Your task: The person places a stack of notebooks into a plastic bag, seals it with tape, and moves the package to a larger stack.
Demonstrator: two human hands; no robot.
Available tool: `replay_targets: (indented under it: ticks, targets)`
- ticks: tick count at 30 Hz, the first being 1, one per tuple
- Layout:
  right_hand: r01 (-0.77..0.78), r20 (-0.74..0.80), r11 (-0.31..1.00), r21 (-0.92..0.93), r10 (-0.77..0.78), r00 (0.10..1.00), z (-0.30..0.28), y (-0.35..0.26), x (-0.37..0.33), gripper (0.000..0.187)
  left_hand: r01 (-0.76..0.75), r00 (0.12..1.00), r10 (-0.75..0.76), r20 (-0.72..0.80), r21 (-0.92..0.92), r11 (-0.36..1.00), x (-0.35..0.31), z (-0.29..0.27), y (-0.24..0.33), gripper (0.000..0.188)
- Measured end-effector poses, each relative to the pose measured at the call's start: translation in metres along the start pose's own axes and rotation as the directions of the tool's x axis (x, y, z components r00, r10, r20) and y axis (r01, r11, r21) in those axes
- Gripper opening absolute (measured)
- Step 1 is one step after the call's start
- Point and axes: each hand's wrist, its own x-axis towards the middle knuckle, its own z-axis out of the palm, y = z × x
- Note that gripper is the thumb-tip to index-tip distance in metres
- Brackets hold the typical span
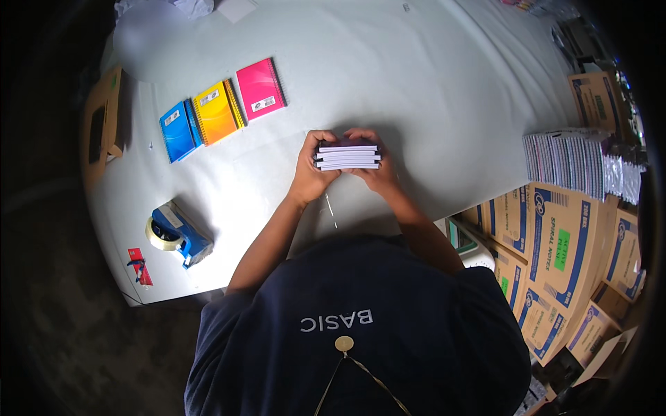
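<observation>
Both hands, left hand (pixel 311 170) and right hand (pixel 378 173), grip a stack of notebooks (pixel 348 156) above the bench (pixel 388 76), cardboard boxes (pixel 555 236) stacked right, tape dispenser (pixel 175 234) left.

A wide white bench (pixel 416 76) carries the things. Toward its left lie three spiral notebooks side by side in a slanted row: a blue notebook (pixel 178 130), an orange notebook (pixel 216 111) and a pink notebook (pixel 259 88). Nearer the front left corner stands a blue tape dispenser (pixel 175 234) with a roll of tape, and a small red cutter (pixel 139 266) lies just beside the edge. At the right edge rests a long stack of notebooks (pixel 569 161).
</observation>
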Motion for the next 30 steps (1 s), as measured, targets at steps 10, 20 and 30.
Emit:
replay_targets:
  ticks: [10,20,30]
  targets:
    - [-0.302,0.066,0.904,0.302,0.296,0.953,-0.016,-0.052,0.025,0.036,0.186,0.963,-0.24,0.125,0.335,0.923,0.021,-0.008,0.061,0.051]
    - [-0.621,0.198,0.588,0.518,0.625,0.756,-0.004,-0.046,0.035,0.035,0.454,0.891,0.08,-0.447,0.874,-0.174,0.124,-0.089,0.034,0.055]
    - [-0.634,0.35,0.308,0.709,0.627,0.696,-0.017,-0.036,0.027,0.049,-0.495,0.844,0.072,0.532,0.72,0.487,0.041,-0.043,0.088,0.047]
